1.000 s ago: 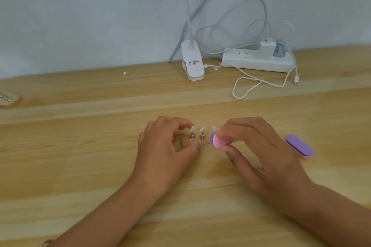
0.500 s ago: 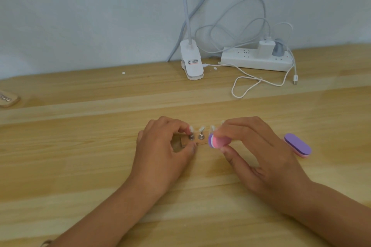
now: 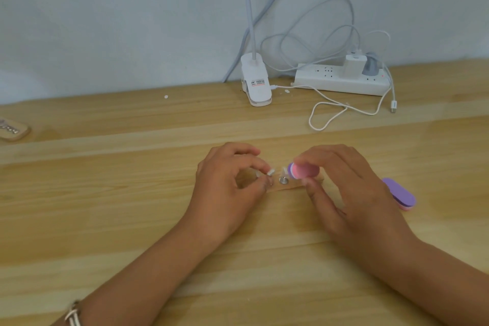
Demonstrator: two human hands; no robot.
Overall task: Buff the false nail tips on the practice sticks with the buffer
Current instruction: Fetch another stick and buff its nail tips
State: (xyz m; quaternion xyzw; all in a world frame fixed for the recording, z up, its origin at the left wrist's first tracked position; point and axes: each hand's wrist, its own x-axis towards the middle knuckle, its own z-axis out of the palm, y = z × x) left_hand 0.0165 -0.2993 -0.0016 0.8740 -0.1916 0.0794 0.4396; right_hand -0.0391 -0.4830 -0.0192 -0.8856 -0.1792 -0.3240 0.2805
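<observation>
Buffer (image 3: 304,171), pink with a purple layer at its left end, sits low over the wooden base (image 3: 291,188) at mid-table. Long axis roughly left-right, rounded end pointing left at the nail tips (image 3: 270,170). End just beside one white tip; contact with it too blurred to tell.

Base flat on the table (image 3: 105,206), long axis also left-right, spanning the gap between the hands. Metal stud (image 3: 283,181) upright in it, just below the buffer's left end.

Right hand (image 3: 352,193): pinches the buffer, thumb on the near side, curled fingers over the top and far side. Back of hand up, forearm entering from lower right.

Left hand (image 3: 227,188): fingers curled, thumb and forefinger pinching a practice stick (image 3: 267,178) at the base's left end, just under its white tip. Forearm entering from lower left, bracelet (image 3: 73,315) on the wrist.

Second buffer (image 3: 399,193), purple over pink, flat on the table just right of the right hand, long axis running diagonally away to the left.

Farther back near the wall: lamp clip (image 3: 255,82), power strip (image 3: 341,82), looped white cable (image 3: 328,114). Small wooden block (image 3: 14,131) at the left edge.
</observation>
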